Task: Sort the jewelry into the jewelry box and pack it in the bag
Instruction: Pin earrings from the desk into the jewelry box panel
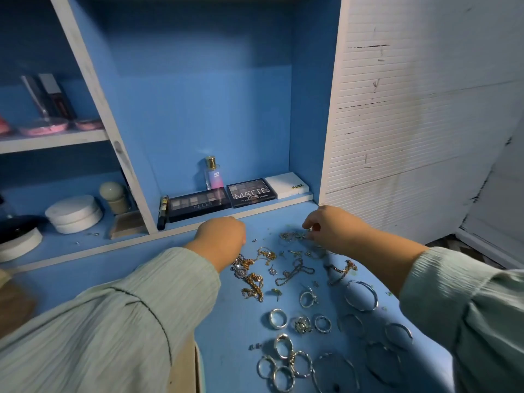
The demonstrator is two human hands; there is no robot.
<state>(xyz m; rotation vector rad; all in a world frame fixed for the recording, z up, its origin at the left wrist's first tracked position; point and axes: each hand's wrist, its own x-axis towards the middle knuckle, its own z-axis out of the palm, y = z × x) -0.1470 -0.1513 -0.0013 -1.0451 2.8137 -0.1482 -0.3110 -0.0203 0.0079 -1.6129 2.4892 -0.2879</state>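
Loose jewelry lies spread over the blue tabletop (226, 321). Gold chains (253, 282) are tangled in the middle, silver rings (278, 319) lie nearer me and silver bangles (362, 295) sit to the right. My right hand (329, 226) reaches to the far end of the spread and its fingertips pinch a small gold chain piece (295, 236). My left hand (222, 236) is curled into a loose fist just left of the chains; whether it holds anything is hidden. No jewelry box or bag is in view.
Eyeshadow palettes (251, 192), a white compact (288, 185) and a perfume bottle (212, 173) stand on the back ledge. Round white jars (74, 213) and pink pots (44, 126) sit on the left shelves. A white ribbed wall (411, 123) closes the right side.
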